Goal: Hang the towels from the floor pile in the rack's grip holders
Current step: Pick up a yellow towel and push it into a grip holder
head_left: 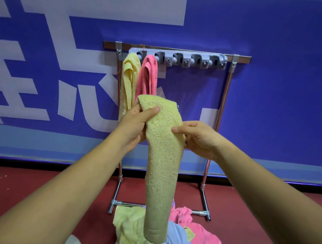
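I hold an olive-yellow towel (163, 160) up in front of the rack, its length hanging down to the floor pile. My left hand (134, 125) grips its top left edge, thumb across the cloth. My right hand (197, 138) pinches its right edge a little lower. The metal rack (225, 100) carries a grey strip of grip holders (180, 59) along its top bar. A pale yellow towel (127, 80) hangs from the leftmost holder and a pink towel (148, 76) from the one beside it. Several holders to the right hold nothing.
The floor pile (191, 236) of yellow, light blue and pink towels lies on the red floor at the rack's feet, partly hidden by the held towel. A blue banner wall (283, 93) stands directly behind the rack. My knees show at the bottom edge.
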A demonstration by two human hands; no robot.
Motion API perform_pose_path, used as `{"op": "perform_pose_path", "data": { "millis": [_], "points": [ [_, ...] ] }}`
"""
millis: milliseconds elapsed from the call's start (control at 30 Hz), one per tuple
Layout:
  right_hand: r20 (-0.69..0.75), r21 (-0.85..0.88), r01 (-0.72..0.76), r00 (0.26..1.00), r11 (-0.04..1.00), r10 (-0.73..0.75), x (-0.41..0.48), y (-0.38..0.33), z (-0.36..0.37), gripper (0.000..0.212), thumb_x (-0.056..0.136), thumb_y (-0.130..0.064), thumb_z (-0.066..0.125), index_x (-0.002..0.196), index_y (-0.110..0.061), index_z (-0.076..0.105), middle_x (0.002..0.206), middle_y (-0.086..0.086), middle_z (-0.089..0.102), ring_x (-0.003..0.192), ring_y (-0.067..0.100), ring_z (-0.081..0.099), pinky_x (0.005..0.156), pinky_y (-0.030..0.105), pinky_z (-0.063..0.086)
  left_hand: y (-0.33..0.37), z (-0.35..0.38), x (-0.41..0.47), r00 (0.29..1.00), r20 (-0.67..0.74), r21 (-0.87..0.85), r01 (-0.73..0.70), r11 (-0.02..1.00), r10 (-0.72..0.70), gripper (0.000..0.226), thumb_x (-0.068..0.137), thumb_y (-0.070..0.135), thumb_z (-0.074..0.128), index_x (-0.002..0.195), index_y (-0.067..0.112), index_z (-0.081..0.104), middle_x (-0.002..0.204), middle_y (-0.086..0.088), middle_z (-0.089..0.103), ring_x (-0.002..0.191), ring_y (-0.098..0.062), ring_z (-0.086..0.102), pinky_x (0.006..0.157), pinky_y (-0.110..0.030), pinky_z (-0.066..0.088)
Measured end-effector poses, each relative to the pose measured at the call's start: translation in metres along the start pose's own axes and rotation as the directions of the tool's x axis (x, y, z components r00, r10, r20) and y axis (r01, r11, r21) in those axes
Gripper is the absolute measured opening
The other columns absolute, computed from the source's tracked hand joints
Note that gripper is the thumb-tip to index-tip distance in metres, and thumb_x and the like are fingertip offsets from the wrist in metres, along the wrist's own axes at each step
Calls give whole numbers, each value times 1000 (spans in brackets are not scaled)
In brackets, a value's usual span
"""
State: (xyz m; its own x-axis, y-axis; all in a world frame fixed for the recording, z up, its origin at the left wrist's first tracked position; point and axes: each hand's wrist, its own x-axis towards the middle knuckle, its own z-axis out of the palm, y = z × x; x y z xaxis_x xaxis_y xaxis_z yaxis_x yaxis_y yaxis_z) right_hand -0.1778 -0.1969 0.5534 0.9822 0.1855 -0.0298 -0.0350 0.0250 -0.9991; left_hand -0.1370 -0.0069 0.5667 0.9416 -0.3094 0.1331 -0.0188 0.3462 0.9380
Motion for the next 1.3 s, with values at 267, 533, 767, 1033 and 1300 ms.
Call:
{"op": "perform_pose_path", "data": {
  "millis": [267,533,767,1033,1300],
  "points": [
    [-167,54,173,973,983,-161,5,-16,18,13,89,-8,69,99,-1,71,95,18,70,85,28,64,84,40,50,-2,-7,-10,983,136,-43,126,991,-119,48,95,34,58,132,4,59,126,-19,66,120,-31,63,103,-47,48],
    [-292,90,205,941,975,-171,1,-36,19,8,89,-8,71,91,0,69,80,11,71,70,18,68,64,27,57,-20,-22,-13,983,164,387,12,922,-82,48,80,29,80,116,0,67,110,-14,74,105,-28,70,96,-43,54],
    [-291,150,179,948,972,-130,0,-38,19,26,90,-18,72,104,5,70,90,16,70,80,24,67,67,30,58,-14,-11,-13,996,83,251,4,968,-26,26,88,15,69,113,5,69,106,-13,75,95,-24,71,79,-35,58],
    [-31,74,-10,999,997,13,-2,-14,17,49,87,-23,73,125,5,62,115,20,63,99,30,59,92,44,45,6,-11,-10,999,24,-28,21,999,-21,30,94,10,62,124,5,62,110,-14,74,102,-27,71,88,-37,57],
    [-28,74,100,995,992,-98,4,-18,30,37,85,-12,73,114,9,67,110,22,70,97,29,68,94,38,54,16,-27,-14,993,72,-1,99,995,-99,36,94,15,62,129,8,60,120,-14,70,113,-27,67,96,-39,53]
  ]
}}
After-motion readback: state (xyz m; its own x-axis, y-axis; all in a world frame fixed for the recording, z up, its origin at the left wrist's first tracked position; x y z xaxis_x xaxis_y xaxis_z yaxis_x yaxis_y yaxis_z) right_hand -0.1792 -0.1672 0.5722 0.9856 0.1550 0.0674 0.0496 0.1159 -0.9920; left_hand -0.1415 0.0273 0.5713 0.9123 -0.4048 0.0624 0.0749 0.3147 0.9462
